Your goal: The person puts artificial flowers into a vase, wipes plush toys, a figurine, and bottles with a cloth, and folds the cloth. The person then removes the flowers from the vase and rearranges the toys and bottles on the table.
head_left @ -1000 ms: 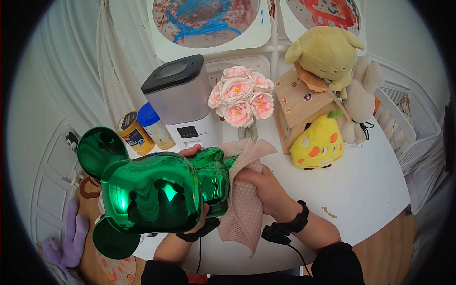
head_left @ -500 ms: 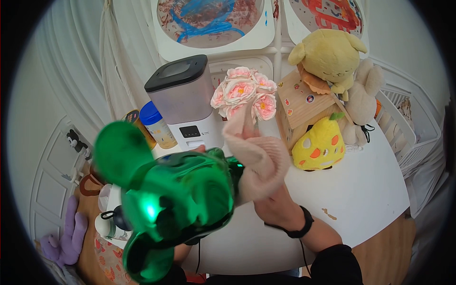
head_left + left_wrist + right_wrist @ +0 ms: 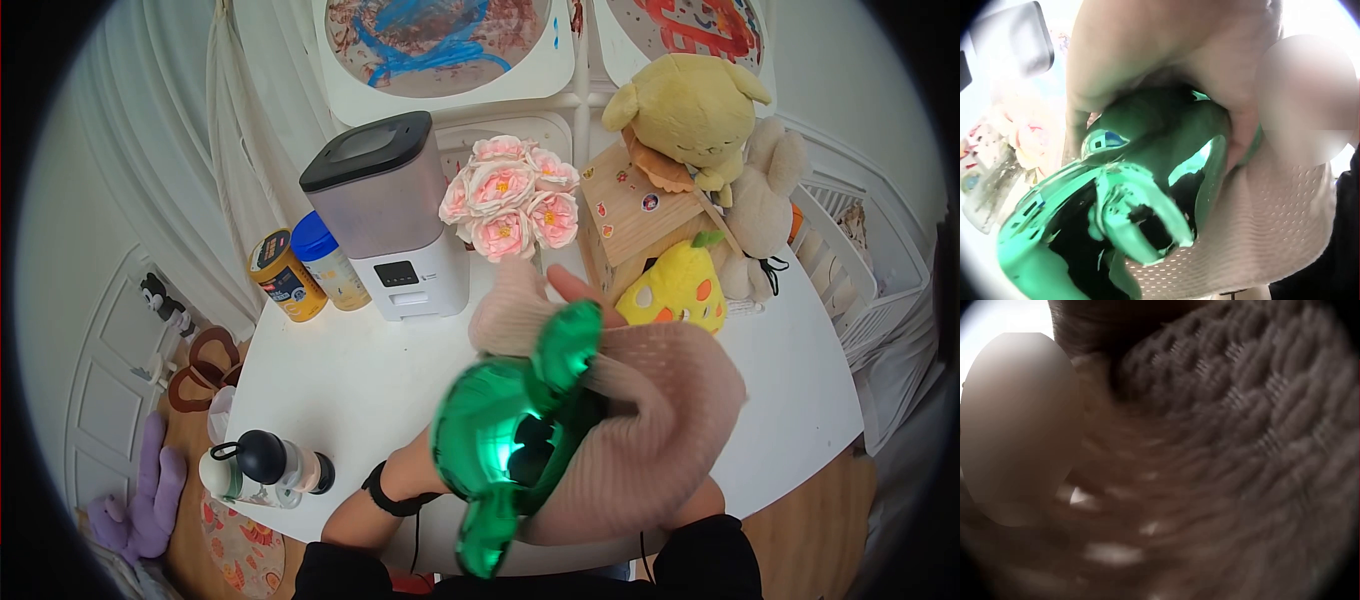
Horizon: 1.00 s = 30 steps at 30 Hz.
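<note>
A shiny green mouse-eared figurine (image 3: 485, 420) is held up over the white table in the head view, its rounded ears at upper right and bottom. My left hand (image 3: 1166, 50) grips it, fingers curled round its body in the left wrist view; in the head view the figurine hides most of that hand. A pale pink knitted cloth (image 3: 650, 430) hangs bunched against the figurine's right side. My right hand (image 3: 582, 290) holds the cloth, only some fingers showing beyond its edge. Cloth texture (image 3: 1260, 394), blurred, fills most of the right wrist view.
On the white table (image 3: 330, 370) stand a grey-and-white dispenser (image 3: 390, 220), two canisters (image 3: 287, 275), and pink flowers (image 3: 505, 195). Plush toys (image 3: 685, 115) and a wooden box (image 3: 630, 200) are at right. Bottles (image 3: 275, 460) stand at the left edge.
The figurine has swung rightward and turned, uncovering the table's left side. The cloth has moved right and now spreads wide, covering my right wrist.
</note>
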Each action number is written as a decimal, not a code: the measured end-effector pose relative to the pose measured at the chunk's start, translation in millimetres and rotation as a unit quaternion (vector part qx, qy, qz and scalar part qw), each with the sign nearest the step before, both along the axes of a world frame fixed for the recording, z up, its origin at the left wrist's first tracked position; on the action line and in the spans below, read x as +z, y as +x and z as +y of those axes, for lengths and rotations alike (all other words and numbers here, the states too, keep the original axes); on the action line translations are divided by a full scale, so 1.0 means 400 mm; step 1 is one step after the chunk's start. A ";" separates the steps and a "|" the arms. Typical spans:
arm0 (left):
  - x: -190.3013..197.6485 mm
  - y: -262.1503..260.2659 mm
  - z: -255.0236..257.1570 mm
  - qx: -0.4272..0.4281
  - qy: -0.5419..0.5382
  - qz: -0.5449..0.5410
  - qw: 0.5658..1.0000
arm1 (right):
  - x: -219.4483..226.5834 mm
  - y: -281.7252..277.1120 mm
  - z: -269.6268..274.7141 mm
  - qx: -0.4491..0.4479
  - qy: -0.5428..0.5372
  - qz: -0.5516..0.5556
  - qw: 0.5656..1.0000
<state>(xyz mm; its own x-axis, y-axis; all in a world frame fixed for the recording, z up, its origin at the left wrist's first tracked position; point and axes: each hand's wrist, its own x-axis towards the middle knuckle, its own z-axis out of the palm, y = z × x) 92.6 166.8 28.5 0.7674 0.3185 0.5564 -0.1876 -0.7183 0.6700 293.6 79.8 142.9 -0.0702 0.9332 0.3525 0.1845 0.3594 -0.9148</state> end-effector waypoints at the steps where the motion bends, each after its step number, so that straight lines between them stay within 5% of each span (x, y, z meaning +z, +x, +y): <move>1: 0.009 -0.006 -0.014 0.010 -0.034 0.004 0.999 | -0.004 -0.005 0.003 0.001 0.000 -0.001 1.000; 3: 0.022 -0.016 -0.037 0.029 -0.102 0.010 0.994 | -0.027 -0.010 0.021 0.081 -0.021 0.278 0.957; 4: 0.025 -0.018 -0.046 0.038 -0.136 0.013 0.990 | -0.050 0.021 0.046 0.162 -0.051 0.289 0.942; 11: 0.022 -0.029 -0.074 0.094 -0.366 0.033 0.925 | -0.088 -0.028 0.076 0.126 0.022 0.155 0.980; 15: 0.004 -0.021 -0.042 0.087 -0.400 -0.072 0.909 | -0.173 -0.079 0.083 0.110 0.073 0.073 0.989; 17: 0.049 0.050 -0.057 0.227 -0.315 -0.129 0.913 | -0.218 -0.093 0.089 0.105 0.099 0.029 0.989; 19: 0.049 0.045 -0.057 0.223 -0.322 -0.123 0.912 | -0.259 -0.094 0.109 0.104 0.113 0.006 0.988; 21: 0.047 0.034 -0.055 0.213 -0.337 -0.110 0.910 | -0.279 -0.092 0.135 0.084 0.179 -0.144 0.970; 25: 0.030 0.006 -0.060 0.194 -0.374 -0.085 0.903 | -0.198 -0.068 0.100 0.073 0.157 0.005 0.985; 30: 0.002 -0.014 -0.066 0.158 -0.421 -0.055 0.892 | -0.239 0.016 0.064 0.071 0.156 -0.020 0.985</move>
